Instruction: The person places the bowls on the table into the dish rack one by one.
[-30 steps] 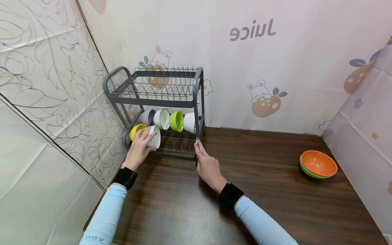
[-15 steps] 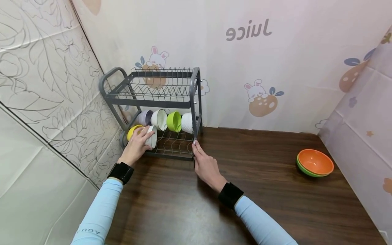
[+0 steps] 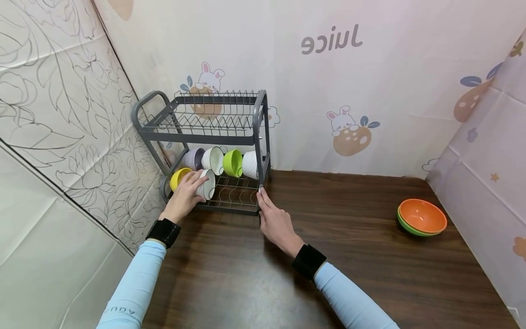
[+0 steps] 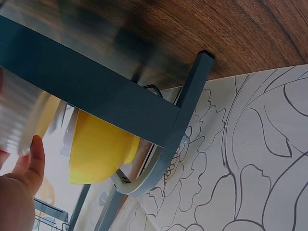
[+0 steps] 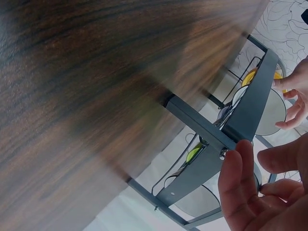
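Left hand [image 3: 184, 195]: the fingers and thumb are gripping 1 white ribbed bowl [image 3: 208, 186] by its wall. The bowl is lying on its side over the lower tier [image 3: 228, 210] of a gray 2-tier rack [image 3: 197, 138], its dark-edged mouth facing about 3 o'clock. Whether its underside is touching the wires cannot be told.

Right hand [image 3: 276, 221]: at 4 o'clock from that bowl; its fingers are reaching out nearly straight and resting against the rack's front right post [image 3: 258, 157], low down.

Just beside the gripped bowl, toward 9 to 10 o'clock, a yellow bowl [image 3: 179, 179] is sitting on edge, partly hidden by the left hand. Behind, 4 more bowls are standing in a row: purple [image 3: 194, 159] at 11 o'clock, plain white [image 3: 213, 161] at 12, green [image 3: 233, 163] and textured white [image 3: 249, 165] at about 2.

Farther out, on the brown wooden bench [image 3: 349, 256], an orange bowl [image 3: 423, 215] is nesting inside a light green bowl [image 3: 412, 229], well apart at 3 o'clock from the right hand. Mirrored "Juice" lettering [image 3: 332, 39] is showing on the back wall, at 2 o'clock from the rack.
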`<state>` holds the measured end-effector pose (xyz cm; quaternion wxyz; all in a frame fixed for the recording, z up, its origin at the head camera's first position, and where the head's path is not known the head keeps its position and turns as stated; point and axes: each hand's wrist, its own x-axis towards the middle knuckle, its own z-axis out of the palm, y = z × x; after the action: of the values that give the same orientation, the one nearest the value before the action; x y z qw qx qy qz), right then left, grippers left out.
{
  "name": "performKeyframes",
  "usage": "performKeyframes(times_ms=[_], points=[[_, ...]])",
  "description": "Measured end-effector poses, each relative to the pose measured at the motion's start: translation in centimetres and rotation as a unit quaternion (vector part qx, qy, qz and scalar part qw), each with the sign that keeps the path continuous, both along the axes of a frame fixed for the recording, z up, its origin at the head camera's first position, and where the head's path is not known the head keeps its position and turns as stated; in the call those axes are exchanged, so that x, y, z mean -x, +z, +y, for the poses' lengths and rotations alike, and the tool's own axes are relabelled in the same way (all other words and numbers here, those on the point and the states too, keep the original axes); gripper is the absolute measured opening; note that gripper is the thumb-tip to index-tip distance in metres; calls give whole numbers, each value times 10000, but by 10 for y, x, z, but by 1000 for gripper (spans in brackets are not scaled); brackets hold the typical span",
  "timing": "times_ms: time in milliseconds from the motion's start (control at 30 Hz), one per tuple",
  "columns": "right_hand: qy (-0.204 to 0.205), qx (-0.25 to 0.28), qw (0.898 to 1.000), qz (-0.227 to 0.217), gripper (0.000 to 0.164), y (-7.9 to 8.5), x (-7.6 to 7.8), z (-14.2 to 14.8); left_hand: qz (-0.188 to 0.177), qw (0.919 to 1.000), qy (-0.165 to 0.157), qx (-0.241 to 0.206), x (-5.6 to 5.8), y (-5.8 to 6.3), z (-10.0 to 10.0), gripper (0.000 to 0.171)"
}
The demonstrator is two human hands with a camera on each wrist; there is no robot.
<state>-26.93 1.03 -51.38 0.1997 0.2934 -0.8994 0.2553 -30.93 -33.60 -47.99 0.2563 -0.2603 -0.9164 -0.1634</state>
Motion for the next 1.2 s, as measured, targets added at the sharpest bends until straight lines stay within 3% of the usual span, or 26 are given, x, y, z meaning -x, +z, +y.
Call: performKeyframes(times_ms=[400, 667, 867, 1000, 1067, 1200], points=[[7, -142, 9998, -159, 62, 3, -2, 1, -252, 9996, -77, -56, 1, -3, 0, 76], [12, -104, 9998, -170, 62, 3, -1, 1, -632, 9978, 172, 41, -2, 1, 1, 81], [21, -174, 9996, -236, 62, 4, -1, 1, -654, 9975, 241, 144, -4, 2, 2, 82], [17, -154, 9996, -223, 61, 3, -1, 2, -529, 9979, 306, 191, -5, 2, 4, 84], [21, -170, 9997, -193, 61, 4, -1, 2, -284, 9990, 330, 111, -8, 3, 9, 80], [55, -65, 9998, -201, 59, 4, 0, 4, 454, 9978, 376, -309, -19, 9, 31, 51]])
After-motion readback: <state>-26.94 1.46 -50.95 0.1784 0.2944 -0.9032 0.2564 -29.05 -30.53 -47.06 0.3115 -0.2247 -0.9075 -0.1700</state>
